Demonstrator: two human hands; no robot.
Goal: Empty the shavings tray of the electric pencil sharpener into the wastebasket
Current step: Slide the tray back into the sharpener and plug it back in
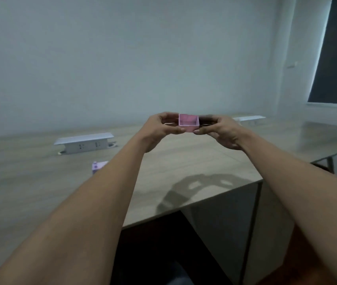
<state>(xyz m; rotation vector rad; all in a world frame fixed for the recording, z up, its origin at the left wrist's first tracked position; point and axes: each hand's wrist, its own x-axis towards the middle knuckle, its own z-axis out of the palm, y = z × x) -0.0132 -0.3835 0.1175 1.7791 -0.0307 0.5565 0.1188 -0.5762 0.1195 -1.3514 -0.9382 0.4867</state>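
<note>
A small pink translucent shavings tray (188, 122) is held up in the air above the wooden table (184, 165), its open side facing me. My left hand (161, 128) grips its left end and my right hand (219, 130) grips its right end with fingertips. I cannot tell whether shavings lie inside. The lilac pencil sharpener body (98, 166) stands on the table to the left, partly hidden behind my left forearm. No wastebasket is in view.
Two white pop-up socket boxes stand on the table, one at the left (83, 143) and one at the far right (248, 118). The table's front edge runs diagonally below my arms, with a dark gap and a grey side panel (225, 223) under it.
</note>
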